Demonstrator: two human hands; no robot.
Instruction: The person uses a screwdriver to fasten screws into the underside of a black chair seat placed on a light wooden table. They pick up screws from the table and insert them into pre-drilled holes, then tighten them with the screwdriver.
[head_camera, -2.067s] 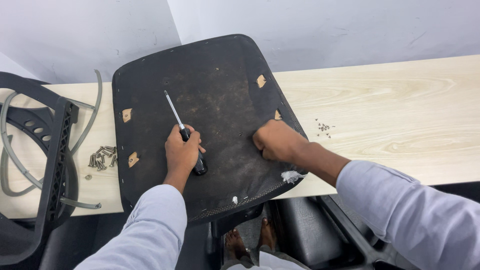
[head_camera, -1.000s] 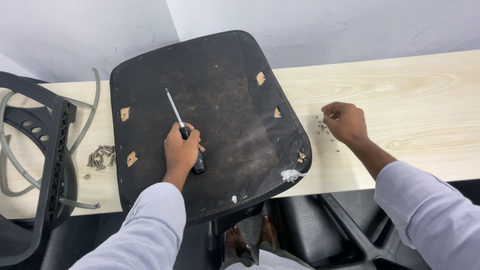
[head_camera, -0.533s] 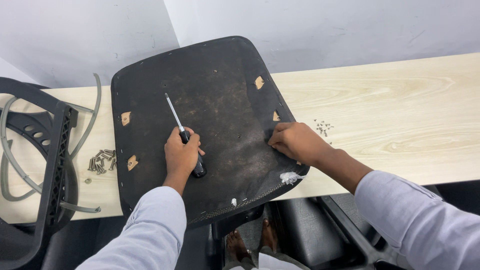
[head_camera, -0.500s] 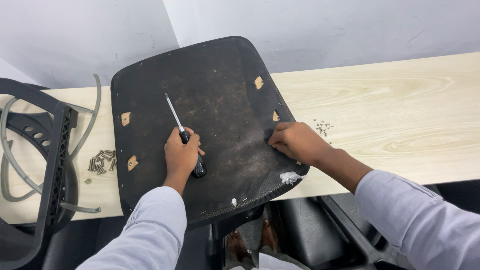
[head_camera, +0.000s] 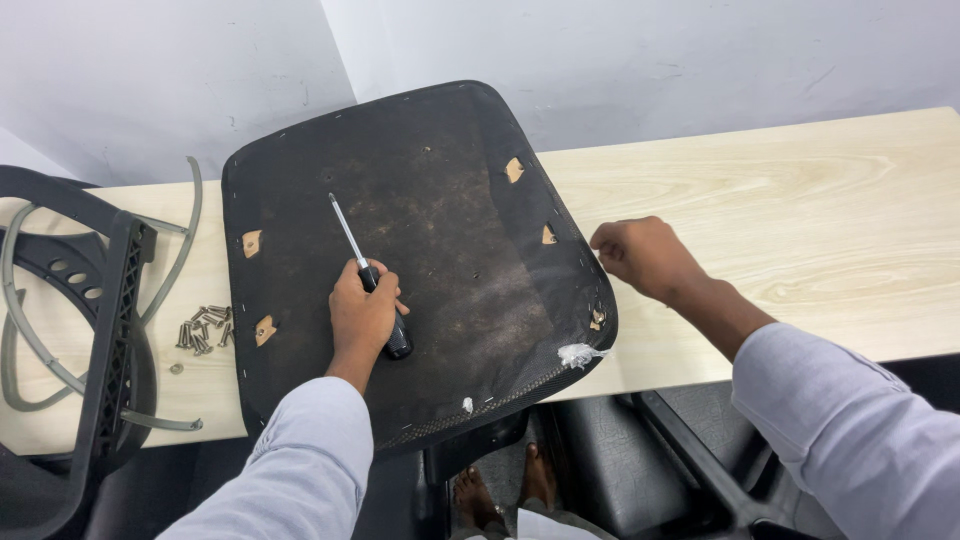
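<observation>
An upturned black chair seat (head_camera: 450, 230) with worn fabric and several tan bolt patches lies on the light wooden table (head_camera: 800, 220). My left hand (head_camera: 362, 312) rests on the seat's middle, gripping the black handle of a screwdriver (head_camera: 345, 225) whose steel shaft points away and to the left. My right hand (head_camera: 645, 255) hovers over the table just right of the seat's edge, fingers curled together. Anything pinched between them is hidden.
A heap of loose screws (head_camera: 203, 328) lies on the table left of the seat. Further left lies a black chair back frame (head_camera: 110, 330) with grey curved arms. A white wall runs behind. Below the front edge are black chair parts (head_camera: 640, 470) and bare feet (head_camera: 500, 490).
My right hand went from the seat to small screws on the table, returned to the seat's right edge, and now is off it to the right again. The left hand has stayed put.
</observation>
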